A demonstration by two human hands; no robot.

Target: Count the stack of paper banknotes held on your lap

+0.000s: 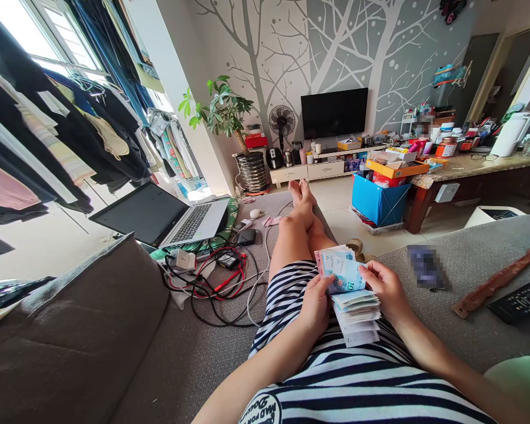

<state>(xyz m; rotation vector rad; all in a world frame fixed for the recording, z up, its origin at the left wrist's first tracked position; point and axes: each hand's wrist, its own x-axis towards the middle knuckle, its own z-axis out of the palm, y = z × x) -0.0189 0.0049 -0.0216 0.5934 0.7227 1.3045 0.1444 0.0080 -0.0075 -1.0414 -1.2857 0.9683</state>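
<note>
I sit on a grey sofa (pixel 468 277) with my legs stretched out, and both hands hold a stack of banknotes (pixel 353 306) over my striped lap. My left hand (pixel 315 303) grips the stack from the left, its thumb on a blue note (pixel 347 274) marked 10 that stands up from the pile. My right hand (pixel 386 288) holds the right edge of that same note and the stack, fingers curled. The lower notes fan out toward me, pale and folded.
An open laptop (pixel 168 218) lies to my left beside a tangle of cables and chargers (pixel 212 274). A remote (pixel 519 300) and a brown strip (pixel 497 280) rest on the sofa at right. Beyond stand a blue bin (pixel 377 200), a cluttered table (pixel 472 168) and a TV (pixel 334 112).
</note>
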